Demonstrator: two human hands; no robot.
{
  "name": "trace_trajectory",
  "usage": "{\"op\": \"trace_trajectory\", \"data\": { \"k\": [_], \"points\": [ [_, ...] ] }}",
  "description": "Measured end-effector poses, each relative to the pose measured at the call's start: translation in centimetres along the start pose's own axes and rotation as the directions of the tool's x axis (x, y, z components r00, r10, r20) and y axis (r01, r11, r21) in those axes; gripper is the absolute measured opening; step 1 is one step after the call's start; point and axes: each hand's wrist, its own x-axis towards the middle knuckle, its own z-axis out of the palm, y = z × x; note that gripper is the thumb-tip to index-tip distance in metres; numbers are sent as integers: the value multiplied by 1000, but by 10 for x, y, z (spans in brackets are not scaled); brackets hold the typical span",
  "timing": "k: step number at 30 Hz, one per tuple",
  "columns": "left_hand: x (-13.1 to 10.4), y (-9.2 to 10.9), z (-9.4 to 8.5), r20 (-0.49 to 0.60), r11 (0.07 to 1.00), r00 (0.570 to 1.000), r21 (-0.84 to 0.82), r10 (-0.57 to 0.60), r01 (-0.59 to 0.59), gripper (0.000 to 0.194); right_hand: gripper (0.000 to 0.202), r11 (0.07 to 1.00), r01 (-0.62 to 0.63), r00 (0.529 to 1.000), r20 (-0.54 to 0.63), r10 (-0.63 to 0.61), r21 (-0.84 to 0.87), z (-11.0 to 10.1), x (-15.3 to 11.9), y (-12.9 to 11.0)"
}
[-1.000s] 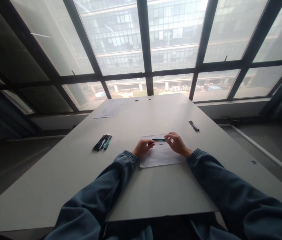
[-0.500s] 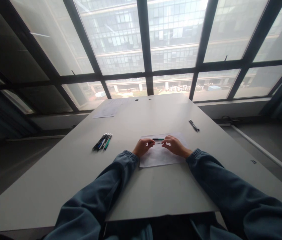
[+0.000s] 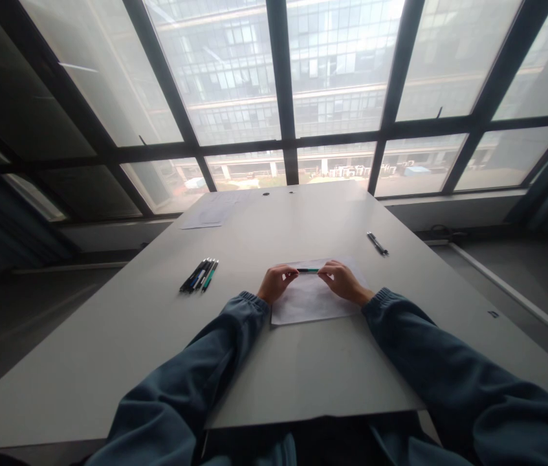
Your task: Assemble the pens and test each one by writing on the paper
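View: head camera, looking forward and down over the table.
Left hand (image 3: 277, 283): over the left part of the paper sheet, thumb and fingertips pinched at the dark end of the pen.
Right hand (image 3: 341, 283): opposite side, thumb and fingertips closed at the green end of the pen; other fingers curled.
Pen (image 3: 308, 270): between the two hands, lying crosswise, dark on the left, green on the right; ends hidden by fingers. Lifted or resting on the paper, cannot tell.
Paper sheet (image 3: 315, 307): white, flat on the table, under both hands and the pen, near edge slightly slanted.
Pen bundle (image 3: 199, 276): left of the left hand, well apart; several pens side by side, mostly dark, a bit of blue, green one on the right side.
Pens on right (image 3: 377, 244): dark slim pair, seemingly, lying slanted beyond the right hand, well apart from it.
Far papers (image 3: 209, 212): far left corner of the table, faint print.
Table (image 3: 254, 369): white, running up to the window.
Sleeves (image 3: 225, 336): blue, gathered cuffs, both forearms.
Window (image 3: 336, 71): dark frames, building outside.
Curtains (image 3: 4, 207): dark blue, both sides.
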Motion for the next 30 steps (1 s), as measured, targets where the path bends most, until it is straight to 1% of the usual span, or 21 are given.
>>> {"op": "trace_trajectory", "data": {
  "k": [5,9,15,20,22,25,28,30],
  "points": [
    [-1,0,0,47,1000,999,-8,-18,19,12,16,1000,-15,1000,-1,15,-23,1,0,2],
    [-1,-1,-1,94,998,994,41,-48,44,10,14,998,-32,999,15,33,-56,4,-1,7],
    [-1,-2,-1,103,996,994,82,-42,34,12,16,993,-69,997,30,72,-93,2,-3,12],
    [-1,-3,0,113,994,992,97,-53,42,14,17,991,-48,998,44,54,-128,-1,-4,10],
    [-1,-3,-1,83,994,995,97,-57,48,18,17,989,-40,998,39,46,-146,-2,-3,9],
    [1,-4,-2,-37,994,996,63,-84,86,35,20,989,-45,999,-17,43,-142,-3,-2,5],
    [2,-3,-3,-163,991,978,6,-133,136,49,21,990,-69,993,-102,56,-123,-4,0,4],
    [3,-3,-4,-210,987,965,-22,-158,157,54,20,989,-92,984,-160,74,-112,-5,0,4]
  ]
}}
